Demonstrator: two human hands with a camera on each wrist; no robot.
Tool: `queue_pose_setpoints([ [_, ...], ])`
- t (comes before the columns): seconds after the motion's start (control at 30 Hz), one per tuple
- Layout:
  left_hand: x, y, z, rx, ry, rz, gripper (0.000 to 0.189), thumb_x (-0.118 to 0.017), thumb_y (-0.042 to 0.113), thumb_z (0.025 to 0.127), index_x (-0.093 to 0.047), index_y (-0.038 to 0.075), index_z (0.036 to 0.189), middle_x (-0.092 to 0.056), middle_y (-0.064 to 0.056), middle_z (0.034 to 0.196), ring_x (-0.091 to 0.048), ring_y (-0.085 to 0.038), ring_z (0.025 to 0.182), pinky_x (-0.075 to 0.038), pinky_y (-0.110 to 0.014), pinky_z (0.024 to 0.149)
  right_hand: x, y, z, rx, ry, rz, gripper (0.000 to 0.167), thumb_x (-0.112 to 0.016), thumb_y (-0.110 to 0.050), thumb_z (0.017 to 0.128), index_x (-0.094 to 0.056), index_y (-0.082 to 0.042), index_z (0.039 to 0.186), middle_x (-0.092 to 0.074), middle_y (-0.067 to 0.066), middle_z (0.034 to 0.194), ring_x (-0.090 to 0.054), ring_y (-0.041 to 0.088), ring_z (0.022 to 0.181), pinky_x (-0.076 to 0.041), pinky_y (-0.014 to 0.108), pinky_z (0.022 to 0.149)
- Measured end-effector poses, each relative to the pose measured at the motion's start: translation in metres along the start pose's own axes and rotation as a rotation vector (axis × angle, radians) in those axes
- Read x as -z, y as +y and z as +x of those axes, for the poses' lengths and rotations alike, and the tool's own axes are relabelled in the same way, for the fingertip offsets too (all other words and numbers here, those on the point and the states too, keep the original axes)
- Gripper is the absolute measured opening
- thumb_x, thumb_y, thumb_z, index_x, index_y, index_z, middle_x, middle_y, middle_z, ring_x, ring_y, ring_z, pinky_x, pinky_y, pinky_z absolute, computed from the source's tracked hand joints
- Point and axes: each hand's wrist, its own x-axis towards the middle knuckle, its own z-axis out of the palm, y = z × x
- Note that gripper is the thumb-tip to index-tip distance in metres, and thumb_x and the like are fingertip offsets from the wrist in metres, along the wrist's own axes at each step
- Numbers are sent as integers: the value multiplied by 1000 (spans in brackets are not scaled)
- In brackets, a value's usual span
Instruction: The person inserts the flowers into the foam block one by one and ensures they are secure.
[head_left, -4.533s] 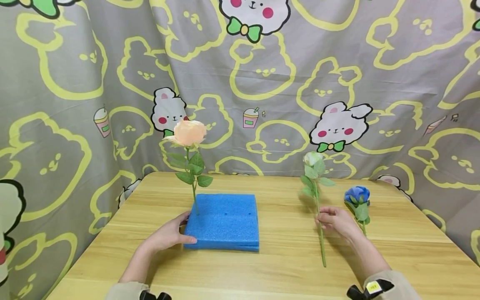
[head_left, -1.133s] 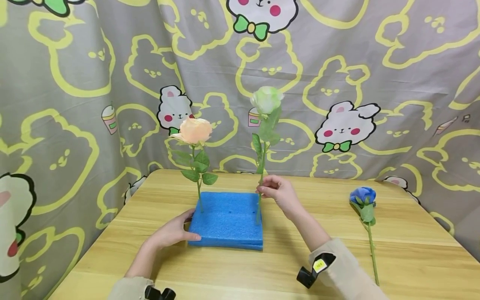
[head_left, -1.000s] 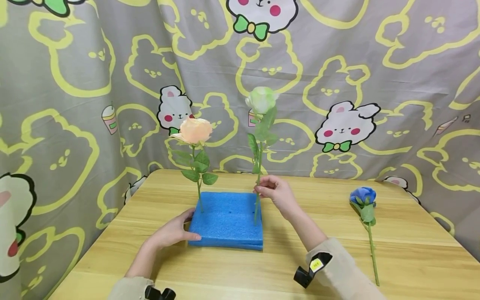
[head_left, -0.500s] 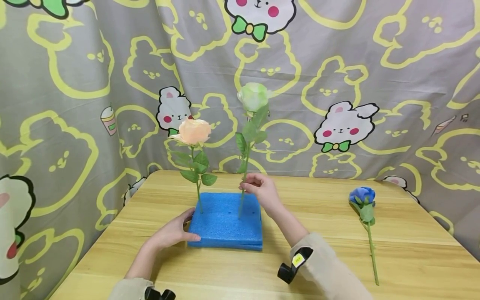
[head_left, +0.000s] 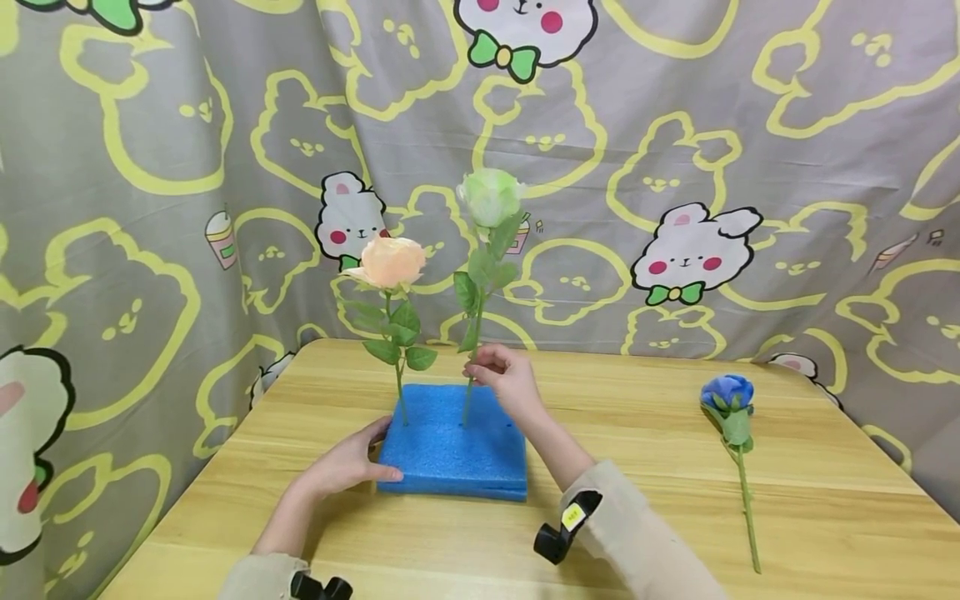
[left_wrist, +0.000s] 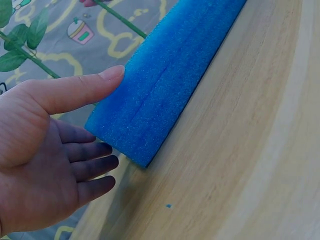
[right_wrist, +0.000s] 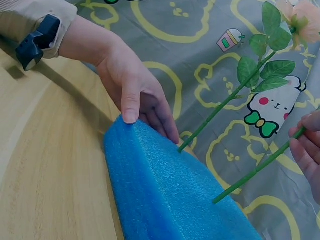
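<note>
My right fingers (right_wrist: 306, 150) pinched the green rose (head_left: 491, 197) by its stem, apparently keeping it roughly upright, its foot at the foam block (head_left: 457, 458) just off centre toward twelve o'clock. At nine, my left fingers (left_wrist: 92, 168) lay loosely outstretched, thumb (left_wrist: 80, 91) on the edge, seemingly steadying the block.

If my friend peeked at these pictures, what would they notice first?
Probably the pale green rose, high near the middle of the head view, its stem pinched by the right hand above a bright blue foam block. Next might be the peach rose, standing in the block's left side, near the left hand. A blue rose lies apart on the table, far right.
</note>
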Motion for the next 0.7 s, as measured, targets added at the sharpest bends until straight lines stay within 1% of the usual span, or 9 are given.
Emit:
queue_pose_setpoints([
  [0.07, -1, 1, 0, -1, -1, -1, 98, -79, 25, 74, -19, -12, 142, -28, -31, 142, -29, -44, 130, -26, -54, 103, -1, 2, 0, -4, -2, 8, 15, -61, 9, 83, -59, 15, 97, -66, 20, 86, -66, 28, 82, -54, 37, 72],
  [0.17, -1, 0, 0, -1, -6, -13, 97, -79, 24, 74, -19, -12, 141, -28, -31, 142, -29, -44, 130, -27, -54, 103, -2, 4, 0, -2, -6, -9, 14, -60, 8, 84, -59, 14, 96, -65, 20, 86, -66, 28, 82, -54, 34, 71],
  [0.33, -1, -1, 1, 2, -12, -37, 97, -79, 23, 74, -19, -12, 142, -28, -31, 142, -29, -44, 130, -27, -54, 103, -4, 7, -2, -2, -21, -47, 12, -61, 8, 83, -62, 11, 95, -65, 19, 85, -66, 23, 80, -54, 31, 70],
  [0.5, -1, 0, 0, -4, -16, -39, 97, -78, 22, 74, -18, -12, 141, -27, -32, 142, -29, -45, 129, -28, -54, 102, -6, 8, -4, -10, -32, -83, 11, -62, 7, 82, -63, 10, 93, -67, 18, 85, -65, 20, 76, -53, 30, 69],
  [0.7, 0, 1, 0, -1, -17, -36, 96, -78, 22, 75, -18, -12, 141, -28, -32, 142, -29, -44, 130, -28, -54, 103, -7, 11, -4, -37, -35, -102, 12, -65, 4, 82, -64, 9, 93, -66, 19, 86, -64, 23, 76, -53, 30, 70],
])
